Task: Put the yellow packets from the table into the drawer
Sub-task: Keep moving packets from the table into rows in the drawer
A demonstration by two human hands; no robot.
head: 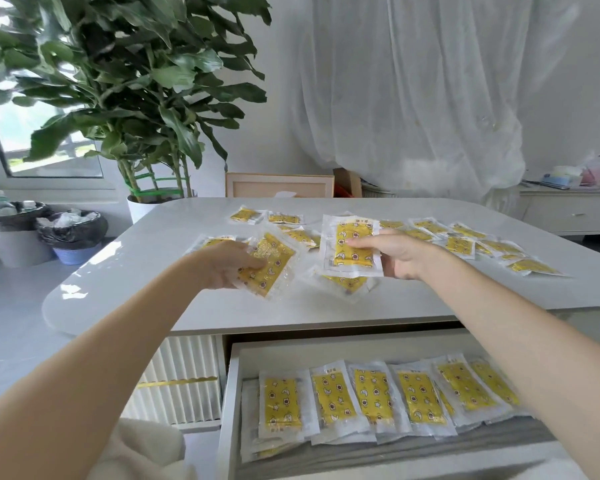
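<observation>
Several yellow packets in clear wrappers lie scattered over the white table (153, 292). My left hand (222, 265) grips one yellow packet (271, 265), lifted and tilted above the table. A small stack of packets (352, 245) is held upright in my right hand (400, 254), just above another packet (347, 284) lying flat. Loose packets (461, 244) cover the table's far right. Below the table's front edge the open drawer (231, 393) holds a row of several packets (378, 398).
A big potted plant (146, 98) stands behind the table's left corner. Two lined bins (71, 233) sit on the floor at left. A white sideboard (568, 209) is at far right. A wooden frame (279, 185) leans behind the table.
</observation>
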